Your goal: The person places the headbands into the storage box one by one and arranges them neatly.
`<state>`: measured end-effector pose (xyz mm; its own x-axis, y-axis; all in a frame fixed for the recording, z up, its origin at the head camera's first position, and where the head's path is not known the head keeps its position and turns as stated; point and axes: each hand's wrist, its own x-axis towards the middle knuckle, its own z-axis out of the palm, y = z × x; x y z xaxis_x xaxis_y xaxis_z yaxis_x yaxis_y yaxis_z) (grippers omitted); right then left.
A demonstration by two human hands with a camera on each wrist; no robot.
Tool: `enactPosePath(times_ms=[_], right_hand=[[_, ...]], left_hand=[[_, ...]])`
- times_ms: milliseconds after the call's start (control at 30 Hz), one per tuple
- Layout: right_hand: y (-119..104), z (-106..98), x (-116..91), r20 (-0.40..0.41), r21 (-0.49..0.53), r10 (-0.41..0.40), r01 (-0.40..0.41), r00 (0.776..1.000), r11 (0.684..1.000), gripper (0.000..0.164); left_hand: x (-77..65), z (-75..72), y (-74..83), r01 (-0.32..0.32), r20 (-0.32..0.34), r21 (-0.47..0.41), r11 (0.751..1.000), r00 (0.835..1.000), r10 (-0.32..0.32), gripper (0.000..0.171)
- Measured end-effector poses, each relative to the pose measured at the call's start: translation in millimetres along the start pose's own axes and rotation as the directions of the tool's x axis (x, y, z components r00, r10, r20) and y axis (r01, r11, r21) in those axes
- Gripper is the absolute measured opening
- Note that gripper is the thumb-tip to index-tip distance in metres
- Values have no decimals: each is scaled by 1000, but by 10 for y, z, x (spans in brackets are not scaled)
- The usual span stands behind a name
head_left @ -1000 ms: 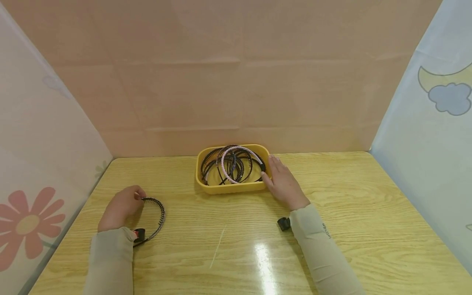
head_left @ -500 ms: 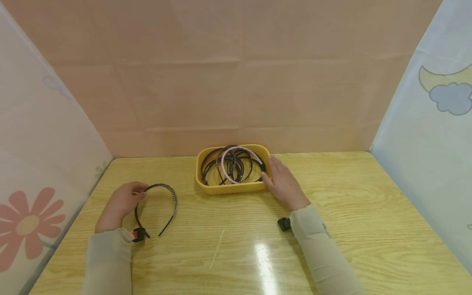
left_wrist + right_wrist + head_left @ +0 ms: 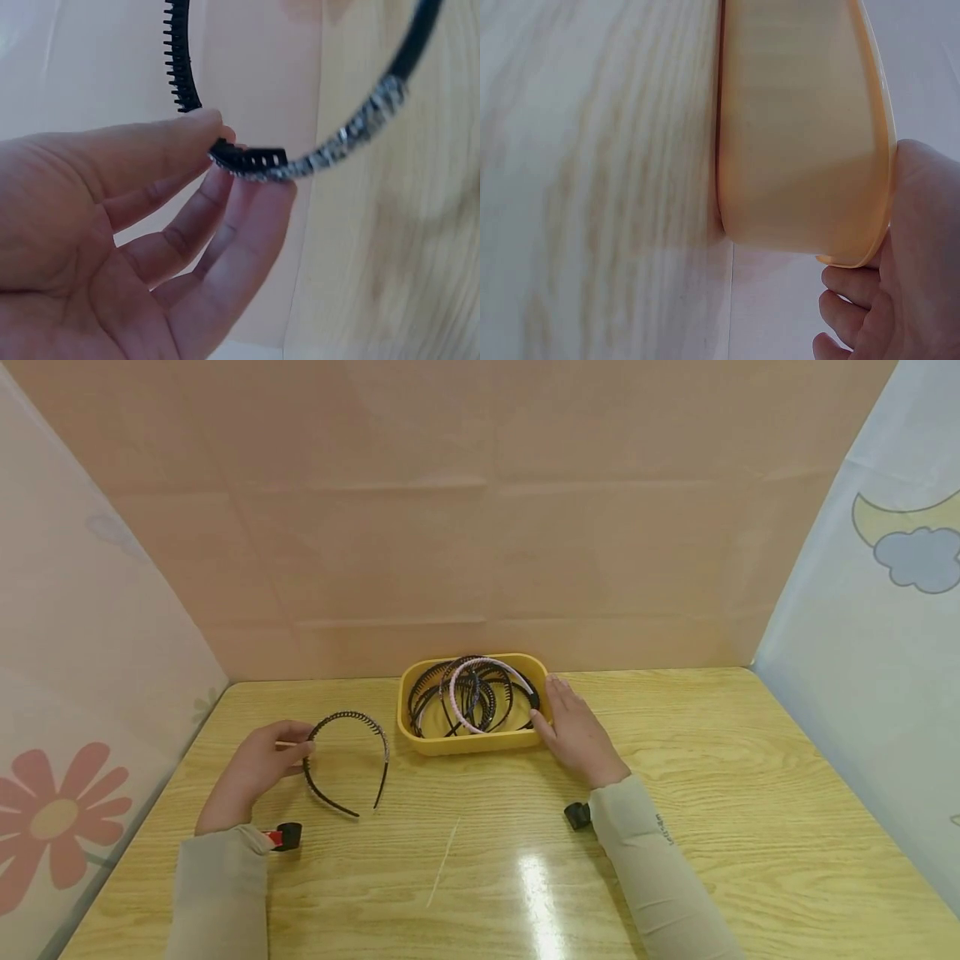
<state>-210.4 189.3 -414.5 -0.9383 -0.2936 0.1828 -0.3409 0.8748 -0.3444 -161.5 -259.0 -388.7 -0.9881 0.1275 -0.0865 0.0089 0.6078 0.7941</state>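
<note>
My left hand [image 3: 258, 768] pinches a black toothed headband [image 3: 386, 752] between thumb and fingertips, at the left of the table. In the left wrist view the headband [image 3: 330, 154] shows a glittery silver stretch along its outer side. Its two ends point toward the front. At the back middle stands a yellow plastic basket [image 3: 472, 745] with several black headbands and a pink headband [image 3: 454, 689] inside. My right hand [image 3: 577, 731] holds the basket at its right end, thumb over the rim and fingers along the outer side; the right wrist view shows the basket's wall [image 3: 802, 127].
The wooden table [image 3: 375, 877] ends at a brown backdrop [image 3: 487, 552], with the basket close to it. Printed side panels stand left [image 3: 75, 610] and right [image 3: 885, 652]. Small black devices sit at the left wrist [image 3: 288, 836] and right wrist [image 3: 577, 815].
My left hand has brought the headband up and rightward, closer to the basket, and turned it so the whole arch shows. The right hand and basket have stayed still.
</note>
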Motion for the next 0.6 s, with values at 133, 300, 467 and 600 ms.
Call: enactPosePath(times_ms=[133, 300, 467, 600], right_hand=[[2, -2, -2, 0, -3, -1, 1, 1000, 1000, 69], [8, 6, 2, -2, -6, -3, 3, 1000, 1000, 69], [19, 15, 7, -10, -11, -13, 13, 1000, 1000, 69], [28, 20, 5, -17, -11, -20, 20, 1000, 1000, 69]], left_hand=[[13, 22, 36, 4, 10, -77, 997, 1000, -3, 49], [13, 50, 118, -8, 12, -173, 985, 1000, 10, 53], [28, 98, 172, -24, 10, -249, 968, 1000, 27, 56], [47, 143, 209, -30, 2, -307, 951, 999, 32, 59]])
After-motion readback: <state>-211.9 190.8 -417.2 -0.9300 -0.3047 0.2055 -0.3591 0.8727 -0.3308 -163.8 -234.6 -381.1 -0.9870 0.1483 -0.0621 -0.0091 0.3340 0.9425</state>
